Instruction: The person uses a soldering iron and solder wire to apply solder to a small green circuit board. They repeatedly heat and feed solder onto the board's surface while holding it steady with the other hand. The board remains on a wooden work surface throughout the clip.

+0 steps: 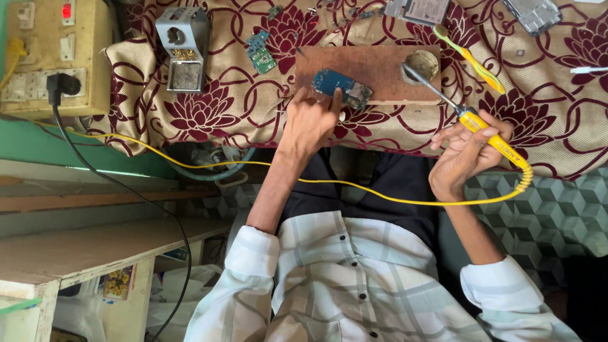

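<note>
A maroon floral cloth (pixel 221 107) carries a wooden board (pixel 380 66) and a soldering stand (pixel 183 47).

You have two hands at work, left hand (pixel 310 120) and right hand (pixel 465 155). You have one yellow soldering iron (pixel 472 120), one wooden board (pixel 373 73), two circuit boards, blue (pixel 342 85) and green (pixel 261 52), and one toothbrush (pixel 472 60).

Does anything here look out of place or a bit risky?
Yes. The soldering iron in the right hand trails a yellow cord straight across the person's lap. Bare circuit boards lie loose on the patterned cloth rather than in a tray.
</note>
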